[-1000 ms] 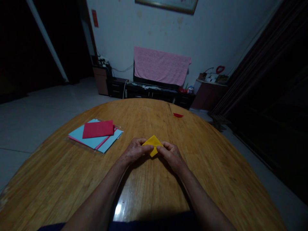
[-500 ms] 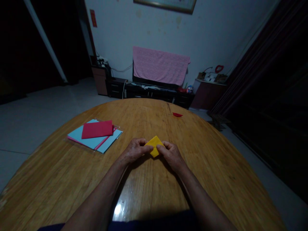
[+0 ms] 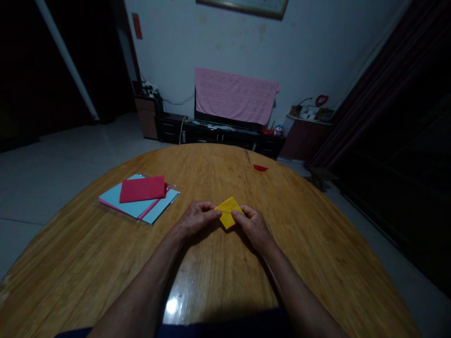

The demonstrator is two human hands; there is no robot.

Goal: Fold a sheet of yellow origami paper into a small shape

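Observation:
A small folded piece of yellow paper [image 3: 228, 206], roughly diamond-shaped with a crease across its middle, is held just above the wooden table [image 3: 211, 173]. My left hand [image 3: 198, 218] pinches its left corner, thumb on top. On the opposite side, my right hand [image 3: 252, 225] grips the right edge with the thumb laid over the face of the paper. The fingers underneath are mostly hidden by the paper and thumbs.
To the left lies a pack of light blue paper [image 3: 158, 212] in clear wrap, with folded red paper [image 3: 143, 189] on top. A small red folded paper shape [image 3: 260, 167] sits toward the far edge. Beyond the table, a pink cloth [image 3: 236, 96] covers a screen.
The yellow paper has shifted slightly right and turned a little. My left thumb has slid outward toward its left corner, baring more of the crease; the right hand keeps its grip.

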